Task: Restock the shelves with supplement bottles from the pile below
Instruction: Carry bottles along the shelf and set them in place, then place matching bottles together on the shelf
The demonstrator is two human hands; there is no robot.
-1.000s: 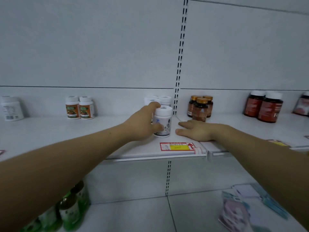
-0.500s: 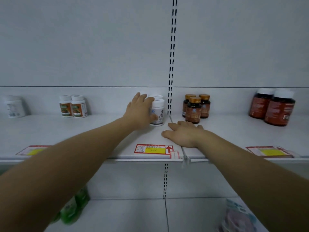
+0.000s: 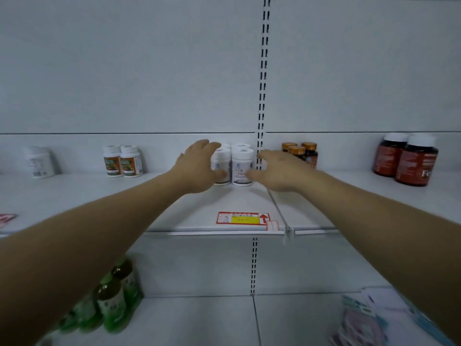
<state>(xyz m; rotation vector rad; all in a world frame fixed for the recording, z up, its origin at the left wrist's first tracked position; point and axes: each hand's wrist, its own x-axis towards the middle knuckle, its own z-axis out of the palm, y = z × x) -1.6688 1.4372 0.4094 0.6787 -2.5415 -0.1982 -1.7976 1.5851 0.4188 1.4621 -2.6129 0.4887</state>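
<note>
The white bottles [image 3: 232,166] stand upright at the back of the shelf [image 3: 224,203], between both hands: left hand [image 3: 199,168] touches the left one with relaxed fingers, right hand [image 3: 277,171] spread just beside the right one, grasping nothing.

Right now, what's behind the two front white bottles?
Behind the front white bottles, two more white caps show, so a second row stands there. Their bodies are hidden by the front pair, and the left hand covers part of the left one. Beyond them is the back panel.
</note>
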